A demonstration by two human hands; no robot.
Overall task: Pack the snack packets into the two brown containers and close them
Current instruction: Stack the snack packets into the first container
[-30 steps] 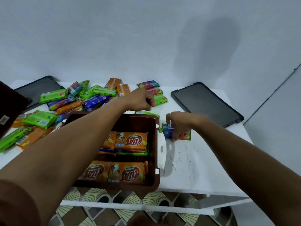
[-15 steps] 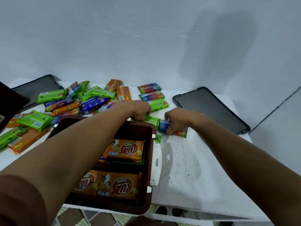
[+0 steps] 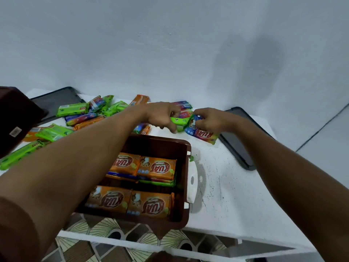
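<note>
The left hand [image 3: 162, 116] is stretching across the open brown container [image 3: 160, 148] and pinching the end of a green packet [image 3: 180, 121] on the white tabletop [image 3: 222, 186], fingers curled down around it. Just beside it, the right hand [image 3: 210, 120] is gripping a blue packet [image 3: 202, 133] with rainbow print, fingers bent over its upper end; the two packets are touching between the hands. Whether the blue packet's lower end is touching the tabletop cannot be told. The container is sitting at the near edge of the tabletop, below both hands, its white latch [image 3: 192, 183] hanging on the right side. Inside, orange packets [image 3: 157, 168] are lying flat in two rows, two on top of each, with blue and green ones showing beneath the far row. More loose packets [image 3: 79, 118], green, orange and blue, are lying scattered over the left part of the tabletop behind the left forearm. A dark lid [image 3: 234, 148] is lying flat at the right, just beside the blue packet, and another dark lid [image 3: 54, 103] is lying at the far left. A second brown container [image 3: 15, 118] is standing at the left edge, partly out of view
</note>
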